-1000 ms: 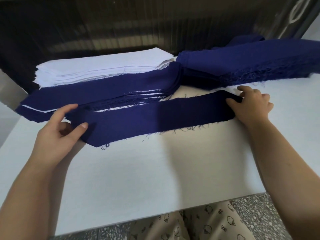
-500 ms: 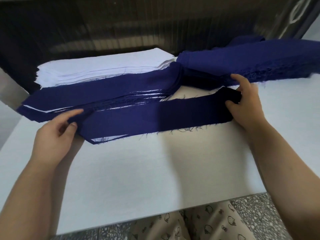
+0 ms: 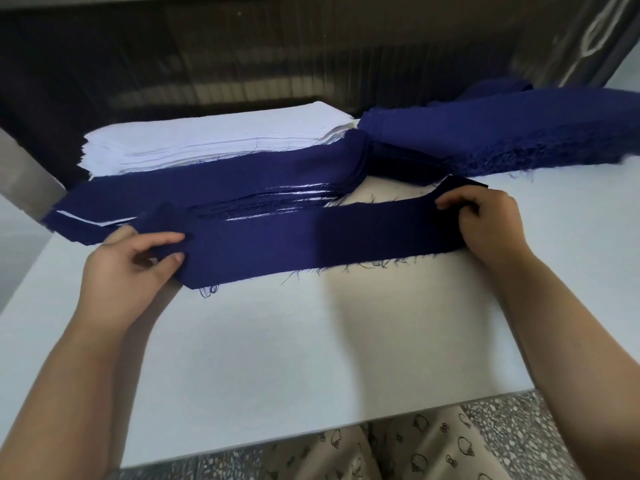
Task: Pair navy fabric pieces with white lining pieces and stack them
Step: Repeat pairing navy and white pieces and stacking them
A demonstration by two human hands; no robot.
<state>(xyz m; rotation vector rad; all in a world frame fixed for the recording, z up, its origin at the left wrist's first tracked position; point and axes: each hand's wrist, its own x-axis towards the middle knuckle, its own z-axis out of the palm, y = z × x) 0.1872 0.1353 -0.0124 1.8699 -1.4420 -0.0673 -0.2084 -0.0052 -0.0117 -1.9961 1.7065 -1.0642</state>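
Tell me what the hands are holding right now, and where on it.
Both grip one navy strip: the left hand pinches its left end, the right hand its right end.

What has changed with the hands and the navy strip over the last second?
The left hand went from flat fingers on the left end of the strip to pinching it. The right hand shifted its grip on the right end, fingers now curled over it. The strip, white stack and paired pile stayed put.
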